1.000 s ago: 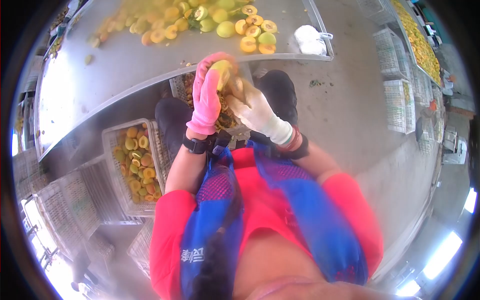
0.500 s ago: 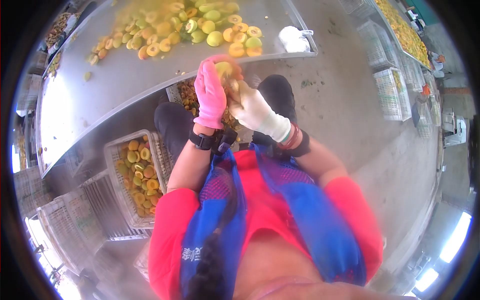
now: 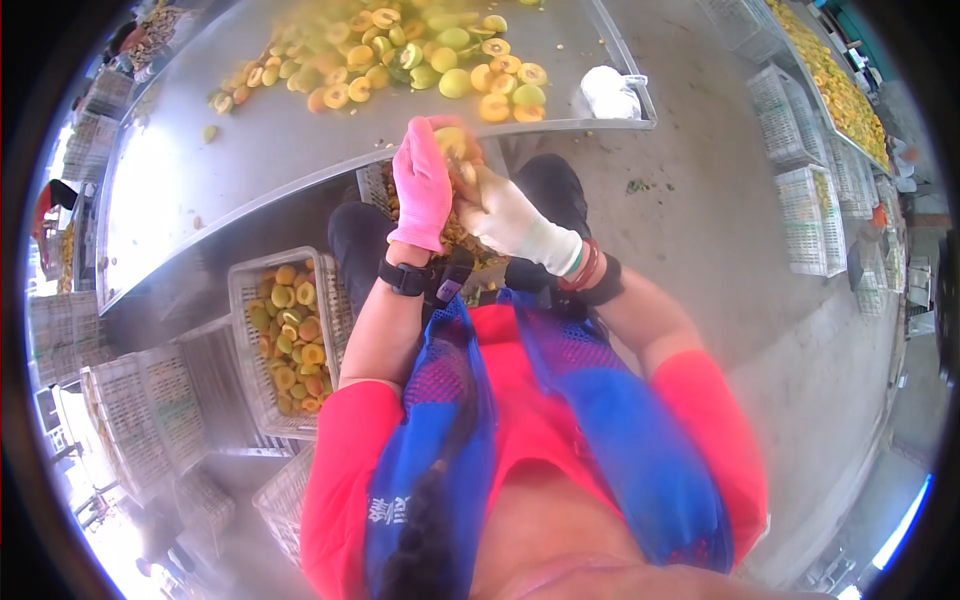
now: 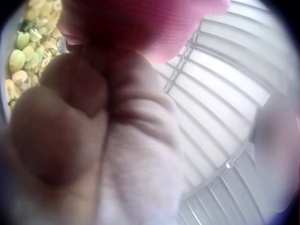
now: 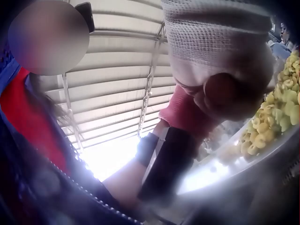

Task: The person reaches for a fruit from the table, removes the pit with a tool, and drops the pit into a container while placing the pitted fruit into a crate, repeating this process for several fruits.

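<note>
In the head view my left hand (image 3: pixel 422 190), in a pink glove, holds a yellow peach (image 3: pixel 451 142) between its thumb and fingers, just off the near edge of the metal table (image 3: pixel 300 130). From the right, my right hand (image 3: pixel 515 220), in a white glove, curls its fingers against the near side of the same fruit. Its fingertips are blurred, and any small tool within them is hidden. The right wrist view has the white-gloved hand (image 5: pixel 220 56) overlapping the pink glove (image 5: pixel 185 110). Pink knit (image 4: pixel 154 23) fills the top of the left wrist view.
Whole and halved peaches (image 3: pixel 455 83) are heaped on the table beside a white bundle (image 3: pixel 610 93). A crate of halves (image 3: pixel 240 330) stands by my left leg. Between my knees, a container (image 3: pixel 372 185) holds scraps. More crates (image 3: pixel 805 220) line the right side.
Both hands stay together at the peach, with small shifts of the fingers. The head view has swung slightly, moving the table and crates within the frame.
</note>
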{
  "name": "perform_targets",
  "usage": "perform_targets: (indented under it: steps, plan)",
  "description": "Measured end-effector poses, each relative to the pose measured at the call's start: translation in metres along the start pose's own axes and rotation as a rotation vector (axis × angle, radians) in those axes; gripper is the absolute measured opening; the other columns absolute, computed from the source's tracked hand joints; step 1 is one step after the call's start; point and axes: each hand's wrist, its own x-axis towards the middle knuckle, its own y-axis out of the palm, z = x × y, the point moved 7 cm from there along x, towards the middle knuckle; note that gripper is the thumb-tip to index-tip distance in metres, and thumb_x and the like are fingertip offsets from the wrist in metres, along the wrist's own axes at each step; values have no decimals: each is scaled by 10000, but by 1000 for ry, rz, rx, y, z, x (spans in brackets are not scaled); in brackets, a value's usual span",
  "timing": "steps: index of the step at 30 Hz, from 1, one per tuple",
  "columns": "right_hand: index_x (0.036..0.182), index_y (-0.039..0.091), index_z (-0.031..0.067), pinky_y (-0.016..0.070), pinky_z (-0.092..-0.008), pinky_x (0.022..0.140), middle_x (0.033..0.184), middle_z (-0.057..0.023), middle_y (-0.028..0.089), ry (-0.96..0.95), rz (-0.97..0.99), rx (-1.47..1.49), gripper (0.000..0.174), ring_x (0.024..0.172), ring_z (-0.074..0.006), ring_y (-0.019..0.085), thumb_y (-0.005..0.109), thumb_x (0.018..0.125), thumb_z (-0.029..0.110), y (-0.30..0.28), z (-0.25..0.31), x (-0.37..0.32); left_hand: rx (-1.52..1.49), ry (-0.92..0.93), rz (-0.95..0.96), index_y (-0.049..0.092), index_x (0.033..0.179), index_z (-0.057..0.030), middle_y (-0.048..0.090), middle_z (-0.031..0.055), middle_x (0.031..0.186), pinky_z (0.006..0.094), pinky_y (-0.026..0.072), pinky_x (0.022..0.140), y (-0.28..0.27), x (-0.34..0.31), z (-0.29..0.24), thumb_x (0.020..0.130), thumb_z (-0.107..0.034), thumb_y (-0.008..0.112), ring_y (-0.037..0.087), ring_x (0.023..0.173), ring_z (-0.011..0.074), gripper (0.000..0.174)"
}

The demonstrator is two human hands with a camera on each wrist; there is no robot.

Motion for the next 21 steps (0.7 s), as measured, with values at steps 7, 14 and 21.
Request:
perform_targets:
  steps: [7, 14, 21]
  plan:
    - [1112, 509, -35, 489, -383, 819, 1068, -222, 608, 120, 70, -46, 240, 934, -326, 615, 577, 906, 68, 1, 1, 4, 0, -150, -72, 624, 970, 14, 660, 88, 777, 290, 531, 625, -6, 6, 12, 1055, -529, 316, 641, 660, 168, 630]
    - [1288, 526, 29, 506, -364, 827, 1075, -109, 644, -118, 118, -70, 405, 941, -223, 619, 545, 885, 3, 23, -38, 4, 228, 22, -54, 588, 1005, -37, 645, 84, 769, 315, 537, 593, -9, 5, 2, 1027, -202, 456, 640, 650, 148, 213]
    - [1299, 498, 55, 425, -224, 545, 843, 1, 579, 376, 226, 432, 370, 675, -51, 518, 537, 931, 45, 16, -10, 6, -65, -44, 91, 620, 1029, -19, 646, 62, 793, 265, 502, 647, -11, 16, 30, 1071, -326, 388, 613, 707, 126, 388]
